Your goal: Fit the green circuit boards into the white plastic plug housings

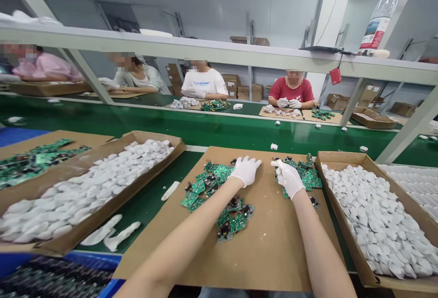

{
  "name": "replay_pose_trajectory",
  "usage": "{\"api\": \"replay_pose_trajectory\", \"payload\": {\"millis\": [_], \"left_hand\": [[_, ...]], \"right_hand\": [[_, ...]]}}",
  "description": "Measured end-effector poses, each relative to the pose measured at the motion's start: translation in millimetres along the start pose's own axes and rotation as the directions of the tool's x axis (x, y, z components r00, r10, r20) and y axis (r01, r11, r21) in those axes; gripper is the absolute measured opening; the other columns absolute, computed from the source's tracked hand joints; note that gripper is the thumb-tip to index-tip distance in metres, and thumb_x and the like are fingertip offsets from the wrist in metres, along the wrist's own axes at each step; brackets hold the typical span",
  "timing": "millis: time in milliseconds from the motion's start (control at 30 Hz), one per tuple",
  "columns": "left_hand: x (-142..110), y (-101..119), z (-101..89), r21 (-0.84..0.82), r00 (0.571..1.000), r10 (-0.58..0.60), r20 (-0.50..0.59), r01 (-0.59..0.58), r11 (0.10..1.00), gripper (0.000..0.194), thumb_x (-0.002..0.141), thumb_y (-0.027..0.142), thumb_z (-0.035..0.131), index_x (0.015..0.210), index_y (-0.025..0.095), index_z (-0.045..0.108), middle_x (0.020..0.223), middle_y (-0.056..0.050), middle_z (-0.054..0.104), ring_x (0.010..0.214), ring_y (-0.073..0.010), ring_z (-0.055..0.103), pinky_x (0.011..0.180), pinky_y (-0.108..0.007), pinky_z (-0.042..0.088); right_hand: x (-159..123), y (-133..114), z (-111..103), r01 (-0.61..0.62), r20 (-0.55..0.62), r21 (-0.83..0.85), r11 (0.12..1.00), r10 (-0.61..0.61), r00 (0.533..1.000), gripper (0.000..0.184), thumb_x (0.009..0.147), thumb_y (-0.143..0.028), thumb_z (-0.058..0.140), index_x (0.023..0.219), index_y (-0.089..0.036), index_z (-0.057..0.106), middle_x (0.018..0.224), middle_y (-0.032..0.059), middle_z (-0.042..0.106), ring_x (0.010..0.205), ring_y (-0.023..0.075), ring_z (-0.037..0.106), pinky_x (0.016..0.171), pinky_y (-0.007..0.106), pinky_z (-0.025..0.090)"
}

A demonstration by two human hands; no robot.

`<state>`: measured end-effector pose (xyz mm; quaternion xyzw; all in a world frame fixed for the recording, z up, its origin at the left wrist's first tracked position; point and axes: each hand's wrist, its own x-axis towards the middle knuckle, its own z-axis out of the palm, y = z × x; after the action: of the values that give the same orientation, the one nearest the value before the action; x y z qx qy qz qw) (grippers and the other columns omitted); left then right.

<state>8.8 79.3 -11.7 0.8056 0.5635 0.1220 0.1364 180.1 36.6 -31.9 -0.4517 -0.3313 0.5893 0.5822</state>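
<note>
My left hand (246,171), in a white glove, is open with fingers stretched out, at the right edge of a loose pile of green circuit boards (198,187). My right hand (290,179), also gloved, is beside a second heap of circuit boards (310,179). Its index finger points left and the others are slightly bent; nothing shows in its grip. Both heaps lie on a brown cardboard sheet (273,252), with a strip of bare cardboard between the hands. Several boards lie near my left forearm.
Cardboard trays of white lumps stand left (102,184) and right (379,216). White finger-shaped pieces (123,236) lie on the green surface. Behind runs a green conveyor (226,129) with small white pieces. Several co-workers sit beyond it. A bottle (379,19) stands on the overhead shelf.
</note>
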Motion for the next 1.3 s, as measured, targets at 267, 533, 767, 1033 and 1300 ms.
{"api": "replay_pose_trajectory", "payload": {"millis": [267,533,767,1033,1300], "left_hand": [[-4,7,-8.6,-0.588,0.998,0.062,-0.032,-0.069,0.806,0.052,0.087,0.038,0.062,0.134,0.017,0.053,0.138,-0.017,0.057,0.128,-0.0309,0.052,0.110,-0.052,0.038],[-42,24,-2.1,-0.984,0.985,0.169,0.046,0.016,0.178,0.059,0.078,0.057,0.068,0.125,0.022,0.060,0.120,-0.015,0.067,0.091,-0.0219,0.071,0.088,-0.042,0.055],[-57,15,-8.0,-0.963,0.976,0.180,0.121,0.159,-0.216,0.047,0.070,0.038,0.084,0.112,0.021,0.073,0.106,-0.009,0.072,0.091,-0.0205,0.068,0.093,-0.038,0.051],[-61,12,-14.8,-0.960,0.974,0.168,0.155,0.189,-0.208,0.042,0.074,0.037,0.080,0.112,0.021,0.073,0.112,-0.008,0.071,0.082,-0.0184,0.069,0.089,-0.037,0.052],[-62,6,-17.3,-0.952,0.963,0.211,0.167,0.213,-0.219,0.044,0.078,0.039,0.075,0.118,0.020,0.071,0.122,-0.012,0.068,0.079,-0.0183,0.069,0.082,-0.036,0.054]], "right_hand": [[0,-2,3,0.063,-0.099,-0.007,0.998,-0.064,0.993,0.041,0.080,-0.054,0.069,0.083,-0.013,0.063,0.056,-0.0030,0.059,0.032,0.0013,0.028,0.031,0.016,0.016],[-18,-11,15,0.106,-0.032,-0.015,0.994,-0.106,0.994,0.044,0.067,-0.056,0.077,0.068,-0.014,0.063,0.044,-0.0060,0.048,0.032,0.0024,0.028,0.033,0.016,0.013],[-28,-7,33,0.200,0.018,0.041,0.979,-0.201,0.979,0.046,0.062,-0.057,0.079,0.075,-0.017,0.061,0.055,-0.0042,0.059,0.032,0.0013,0.026,0.033,0.017,0.013],[-44,-14,26,0.293,0.064,0.000,0.956,-0.292,0.954,0.052,0.074,-0.061,0.072,0.097,-0.015,0.073,0.064,0.0001,0.063,0.039,0.0033,0.031,0.036,0.019,0.018],[-60,-23,25,0.377,0.080,-0.253,0.891,-0.369,0.926,0.049,0.088,-0.043,0.067,0.132,-0.025,0.059,0.096,0.0054,0.074,0.042,0.0049,0.041,0.037,0.019,0.033]]}}
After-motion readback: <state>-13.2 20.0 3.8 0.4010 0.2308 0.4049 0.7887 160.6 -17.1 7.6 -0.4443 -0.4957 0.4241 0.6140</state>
